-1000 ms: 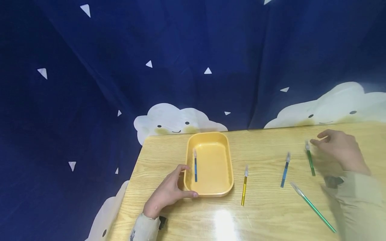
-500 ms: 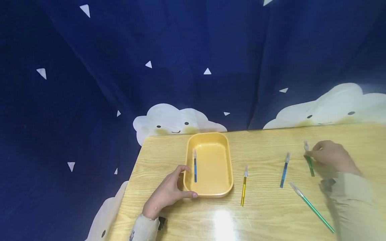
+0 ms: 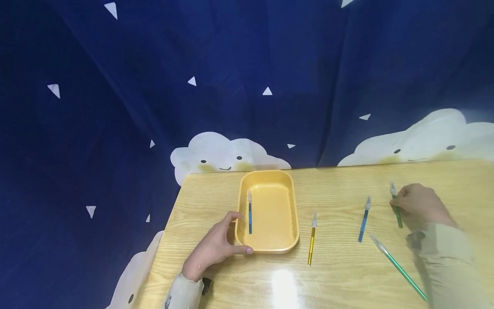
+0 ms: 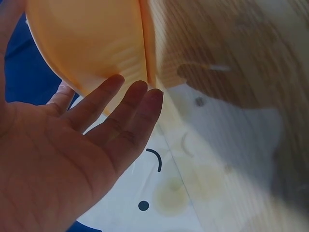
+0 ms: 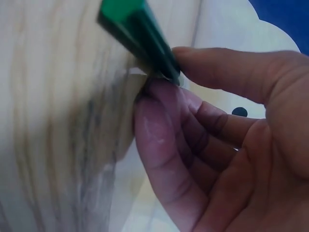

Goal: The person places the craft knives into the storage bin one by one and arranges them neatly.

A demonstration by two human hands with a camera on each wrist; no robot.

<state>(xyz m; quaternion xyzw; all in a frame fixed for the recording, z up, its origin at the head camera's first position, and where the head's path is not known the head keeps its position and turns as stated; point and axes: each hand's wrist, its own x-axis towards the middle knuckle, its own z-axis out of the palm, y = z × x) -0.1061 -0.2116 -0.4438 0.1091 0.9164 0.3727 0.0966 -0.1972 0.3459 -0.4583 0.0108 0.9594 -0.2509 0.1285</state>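
My left hand holds the yellow tray at its near left corner. The index finger reaches over the left rim and the thumb lies along the front; in the left wrist view, other fingers rest against the outer wall. Inside the tray, toward its left side, lies a blue craft knife with a clear cap. At the far right, my right hand pinches a short green craft knife by its middle, capped end pointing away. The right wrist view shows its green handle between thumb and fingers.
On the wooden table lie a yellow craft knife right of the tray, another blue craft knife and a long green craft knife nearer the front. A dark blue curtain with clouds hangs behind the table's back edge.
My right hand has come down and leftward onto the short green craft knife and now pinches it. My left hand and the tray have stayed in place.
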